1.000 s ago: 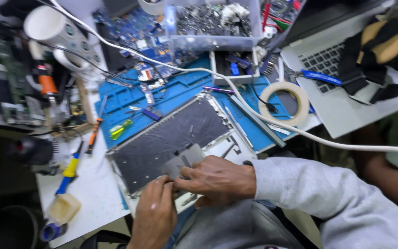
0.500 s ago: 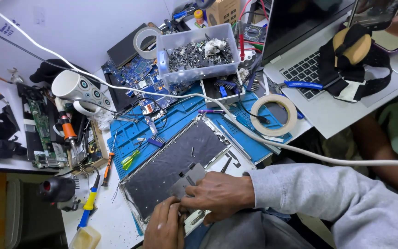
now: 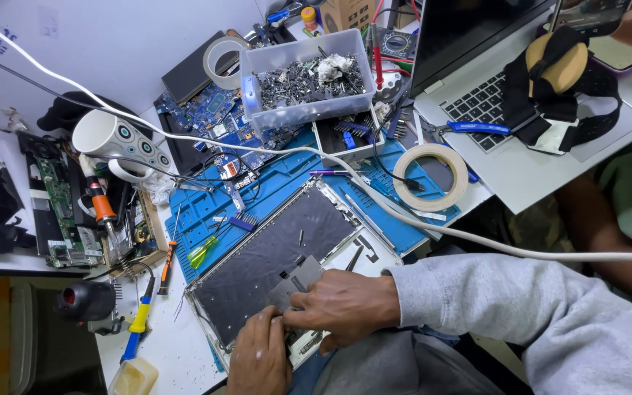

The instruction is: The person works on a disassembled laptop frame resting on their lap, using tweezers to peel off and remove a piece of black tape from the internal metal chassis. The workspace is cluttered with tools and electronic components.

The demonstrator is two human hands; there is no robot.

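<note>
both hands work at the near edge of the laptop panel (image 3: 272,263), which lies tilted on the blue mat (image 3: 206,208) at the front of the counter (image 3: 184,351). the right hand (image 3: 345,307) lies over the panel's lower corner, its fingers (image 3: 298,320) pinched shut on a small part i cannot make out. the left hand (image 3: 257,358) comes up from below, fingertips curled against the same spot, touching the right. a white cable (image 3: 433,227) runs across just above. a tape roll (image 3: 431,177) sits on the mat's right end, a mug (image 3: 111,143) at far left, a bin of scrap (image 3: 309,77) behind, a green screwdriver (image 3: 202,252) beside the panel.
</note>
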